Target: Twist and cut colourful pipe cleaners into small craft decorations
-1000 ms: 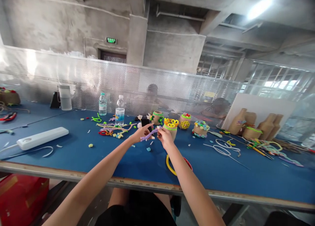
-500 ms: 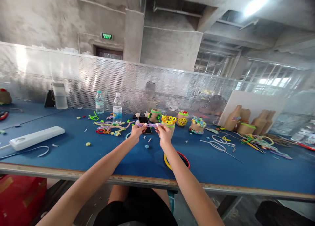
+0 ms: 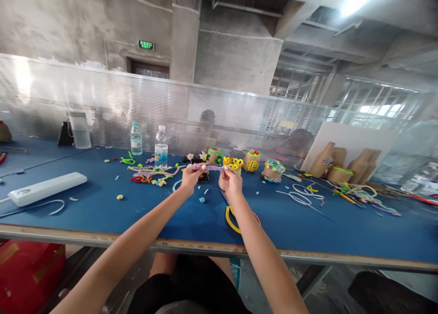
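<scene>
Above the table, a strand of purple pipe cleaner [image 3: 212, 167] is stretched level between my two hands. My left hand [image 3: 191, 177] pinches its left end between thumb and fingers. At the other end, my right hand [image 3: 231, 181] is closed on it with thumb and forefinger. Just behind my right hand stands a jar with yellow pipe-cleaner loops [image 3: 233, 162], partly covered by the hand. Under my right forearm lies a tool with looped yellow and red handles [image 3: 230, 219], mostly hidden. A dark phone [image 3: 204, 178] lies behind my left hand.
Decorated jars [image 3: 273, 172] stand at the back. Colourful pipe cleaners [image 3: 153, 175] lie left, near two water bottles [image 3: 161, 150]. A white power strip [image 3: 48, 188] sits far left. White cord [image 3: 304, 198] and brown wrapped bottles [image 3: 323, 161] are at right.
The view has shifted slightly. My right hand has turned, its fingers curling further in, and the purple strand stays held between both hands. More of the tool is now hidden behind my right forearm.
</scene>
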{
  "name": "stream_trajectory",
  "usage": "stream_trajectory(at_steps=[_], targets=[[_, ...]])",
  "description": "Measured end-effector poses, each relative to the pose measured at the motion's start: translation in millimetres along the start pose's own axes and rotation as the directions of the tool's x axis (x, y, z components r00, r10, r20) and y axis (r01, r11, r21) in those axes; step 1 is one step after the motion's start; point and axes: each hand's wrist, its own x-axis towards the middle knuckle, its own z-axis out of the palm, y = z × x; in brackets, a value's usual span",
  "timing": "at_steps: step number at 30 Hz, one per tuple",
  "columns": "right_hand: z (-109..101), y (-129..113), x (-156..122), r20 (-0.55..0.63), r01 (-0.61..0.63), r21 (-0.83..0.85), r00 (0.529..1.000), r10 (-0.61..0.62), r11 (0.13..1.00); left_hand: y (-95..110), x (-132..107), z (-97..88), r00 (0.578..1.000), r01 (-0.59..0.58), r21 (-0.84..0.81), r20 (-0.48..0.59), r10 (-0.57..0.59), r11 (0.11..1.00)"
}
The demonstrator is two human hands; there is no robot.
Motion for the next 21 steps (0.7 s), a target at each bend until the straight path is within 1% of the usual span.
stream_trajectory(at_steps=[3, 5, 9, 12, 14, 17, 21], targets=[[3, -4, -8, 0.012, 0.026, -0.074, 1.0, -0.025, 0.997, -4, 8, -1.3, 0.992, 0.1, -0.114, -0.063, -0.108, 0.988], [5, -6, -13, 0.038, 0.053, -0.155, 0.998, -0.048, 0.987, -5, 14, -5.0, 0.981, 0.148, -0.172, -0.103, -0.167, 0.974], [9, -11, -25, 0.152, 0.123, -0.345, 0.986, -0.074, 0.931, -4, 23, -13.8, 0.961, 0.193, -0.246, -0.148, -0.233, 0.95], [13, -12, -35, 0.24, 0.163, -0.434, 0.969, -0.06, 0.886, -1, 25, -17.8, 0.96, 0.201, -0.273, -0.135, -0.245, 0.941], [16, -10, -40, 0.281, 0.163, -0.468, 0.959, -0.028, 0.869, 2, 25, -18.9, 0.964, 0.202, -0.281, -0.11, -0.24, 0.938], [18, -5, -42, 0.315, 0.128, -0.492, 0.948, 0.039, 0.861, 4, 26, -19.7, 0.972, 0.19, -0.272, -0.087, -0.22, 0.943], [20, -2, -42, 0.338, 0.047, -0.491, 0.931, 0.14, 0.87, 3, 29, -20.6, 0.976, 0.146, -0.235, -0.126, -0.179, 0.961]])
